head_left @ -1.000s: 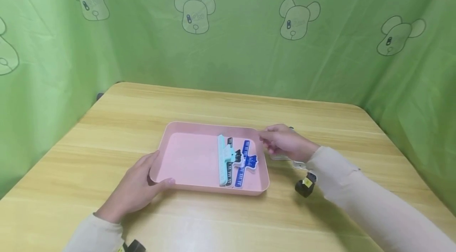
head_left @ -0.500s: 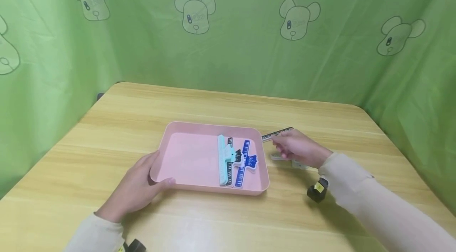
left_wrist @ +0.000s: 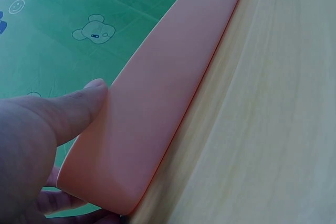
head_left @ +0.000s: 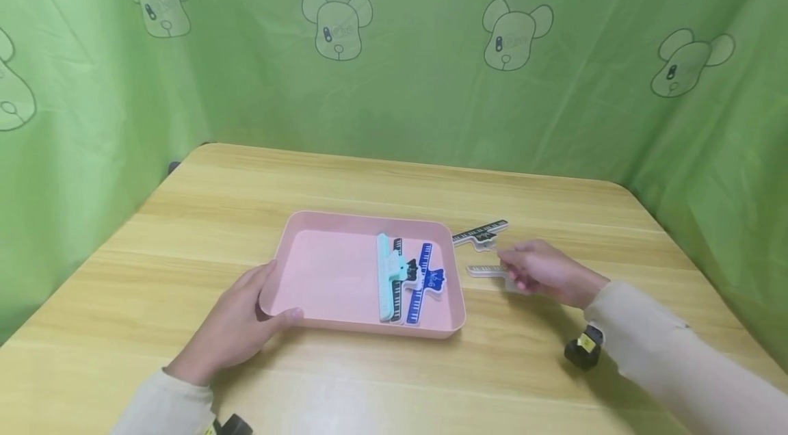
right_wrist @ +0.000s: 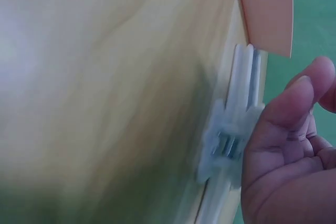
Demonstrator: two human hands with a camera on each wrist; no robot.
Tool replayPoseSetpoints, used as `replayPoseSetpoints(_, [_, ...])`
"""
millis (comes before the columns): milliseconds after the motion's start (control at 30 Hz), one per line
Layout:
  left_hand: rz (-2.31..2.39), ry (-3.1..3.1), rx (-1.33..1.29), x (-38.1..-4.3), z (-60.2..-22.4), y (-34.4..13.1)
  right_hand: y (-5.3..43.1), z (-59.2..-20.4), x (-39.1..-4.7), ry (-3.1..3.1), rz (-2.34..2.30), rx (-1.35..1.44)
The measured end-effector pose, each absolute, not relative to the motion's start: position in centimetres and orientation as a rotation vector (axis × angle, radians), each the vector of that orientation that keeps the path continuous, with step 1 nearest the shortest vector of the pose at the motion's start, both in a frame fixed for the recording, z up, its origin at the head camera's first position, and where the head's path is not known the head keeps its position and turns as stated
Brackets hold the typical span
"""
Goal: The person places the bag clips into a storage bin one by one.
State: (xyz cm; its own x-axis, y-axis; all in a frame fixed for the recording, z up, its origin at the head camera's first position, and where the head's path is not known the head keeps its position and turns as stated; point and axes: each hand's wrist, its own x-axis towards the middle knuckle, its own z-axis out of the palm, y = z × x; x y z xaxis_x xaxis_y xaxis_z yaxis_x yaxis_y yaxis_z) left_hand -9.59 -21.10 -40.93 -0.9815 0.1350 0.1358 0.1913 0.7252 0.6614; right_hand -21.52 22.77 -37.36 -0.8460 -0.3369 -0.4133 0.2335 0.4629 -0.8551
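Note:
My left hand (head_left: 240,325) rests at the near left corner of a pink tray (head_left: 332,323), its thumb along the near rim and its fingers at the left wall. The left wrist view shows the thumb (left_wrist: 79,106) against that rim. Inside the tray, on its right side, lie a mint clip (head_left: 384,284), a black piano-key clip (head_left: 397,308) and a blue piano-key clip (head_left: 425,257). My right hand (head_left: 548,273), loosely curled and holding nothing visible, is beside a pale clip (head_left: 485,271) on the table. The hand partly covers this clip (right_wrist: 228,145).
A black piano-key clip (head_left: 479,232) lies on the wooden table (head_left: 394,380) beside the tray's far right corner. Green curtains (head_left: 418,100) with printed bear heads hang behind the table and at both sides.
My right hand has moved right and nearer, from the tray's right rim past the black clip to the pale clip, uncovering the black clip. The left hand and tray stay put.

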Motion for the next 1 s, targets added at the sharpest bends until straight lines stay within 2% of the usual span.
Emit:
replayPoseSetpoints(467, [-1.089,-2.839,-0.278,-9.8,-41.2,-21.1,25.4,-38.4,-19.7,2.170,-1.298,0.013])
replayPoseSetpoints(1000, [-1.106,-2.834,-0.272,-9.6,-41.0,-21.1,25.5,-39.0,-19.0,2.070,-1.286,-0.088])
